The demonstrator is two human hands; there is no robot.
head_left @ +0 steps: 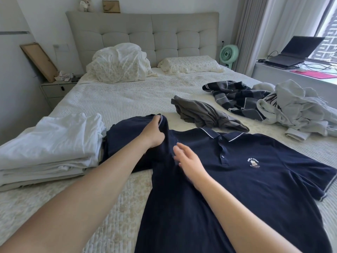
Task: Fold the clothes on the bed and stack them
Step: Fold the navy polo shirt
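Observation:
A navy polo shirt (237,179) with white collar trim and a small chest logo lies face up on the bed (127,99). My left hand (153,134) grips the shirt's left sleeve near its striped cuff and holds it raised over the shoulder. My right hand (189,163) lies with straight fingers on the shirt's left shoulder, just below the left hand. A stack of folded white clothes (49,150) sits to the left, touching the shirt's edge. Unfolded beyond the shirt are a grey-brown garment (204,114), a dark striped garment (237,99) and a pale grey heap (299,110).
A bundled duvet (120,63) and a pillow (191,64) lie against the headboard. A nightstand (56,90) stands at the left, a green fan (228,53) at the right of the bed. A laptop (295,52) sits on the window ledge.

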